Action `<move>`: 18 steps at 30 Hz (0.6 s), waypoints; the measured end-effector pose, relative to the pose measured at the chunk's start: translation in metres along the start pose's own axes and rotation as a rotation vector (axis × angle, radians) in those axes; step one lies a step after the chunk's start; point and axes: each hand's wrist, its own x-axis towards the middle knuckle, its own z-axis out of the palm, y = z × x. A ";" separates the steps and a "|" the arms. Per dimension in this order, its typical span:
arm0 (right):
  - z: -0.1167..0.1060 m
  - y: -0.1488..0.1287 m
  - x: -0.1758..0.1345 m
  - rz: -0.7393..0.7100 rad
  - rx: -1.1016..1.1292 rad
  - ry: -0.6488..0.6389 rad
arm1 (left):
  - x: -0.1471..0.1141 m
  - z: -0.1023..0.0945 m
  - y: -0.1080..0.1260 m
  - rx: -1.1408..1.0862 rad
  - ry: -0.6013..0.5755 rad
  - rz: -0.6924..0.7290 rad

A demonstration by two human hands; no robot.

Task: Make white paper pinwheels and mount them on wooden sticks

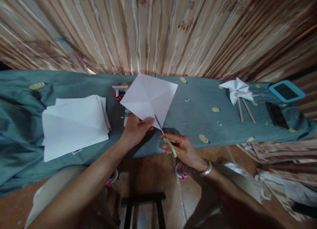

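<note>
My left hand (137,129) pinches the near edge of a square sheet of white paper (148,93), thumb on top. Diagonal creases cross at the sheet's middle. In my right hand (182,148) is a pair of scissors (169,147) with pale green handles. Their blades lie at the sheet's near corner and point towards its centre. Under and beside the sheet's left corner stands a small open red and white box (120,94) with dark contents. A green and white box (127,114) is partly hidden behind the sheet and my left hand.
A stack of white paper (74,126) lies on the left of the green cloth (198,120). To the right are paper pinwheels (237,89) on wooden sticks, a blue-framed tablet (286,91) and a dark phone (276,115). Curtains (158,34) hang behind; a dark stool (143,201) stands below.
</note>
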 end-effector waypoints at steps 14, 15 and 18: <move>0.003 -0.003 0.003 -0.009 0.034 0.006 | -0.006 0.002 0.008 -0.084 -0.043 -0.039; 0.003 -0.003 0.003 -0.014 0.032 0.002 | -0.007 0.002 0.009 -0.089 -0.049 -0.041; 0.004 -0.004 0.003 -0.011 0.046 0.002 | -0.008 0.003 0.011 -0.134 -0.054 -0.054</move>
